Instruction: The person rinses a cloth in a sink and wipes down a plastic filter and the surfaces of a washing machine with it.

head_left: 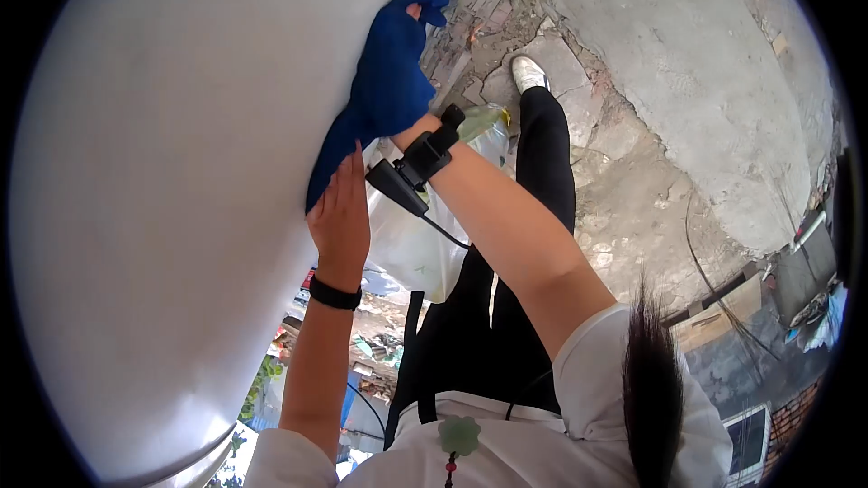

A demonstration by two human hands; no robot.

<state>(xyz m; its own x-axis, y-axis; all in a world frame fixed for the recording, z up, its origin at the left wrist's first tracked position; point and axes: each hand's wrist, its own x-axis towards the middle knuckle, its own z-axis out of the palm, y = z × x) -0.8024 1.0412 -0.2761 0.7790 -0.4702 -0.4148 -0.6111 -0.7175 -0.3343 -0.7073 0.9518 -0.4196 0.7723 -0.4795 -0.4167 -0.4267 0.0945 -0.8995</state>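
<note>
Blue cloth (384, 90) is pressed against a large white curved surface (163, 199) by the right hand (418, 14), which is wrapped in it, only a fingertip showing. The left hand (342, 208) is laid flat, fingers extended, at the cloth's lower edge. Cracked concrete ground (687, 99) is seen beyond.

White panel (163, 217) left; right side open

Bright daylight, heavy fisheye view

Sun washes the white surface (163, 199) to near glare; ground (687, 81) evenly lit, soft shadows; edges curve into a black vignette; slight overall softness.
</note>
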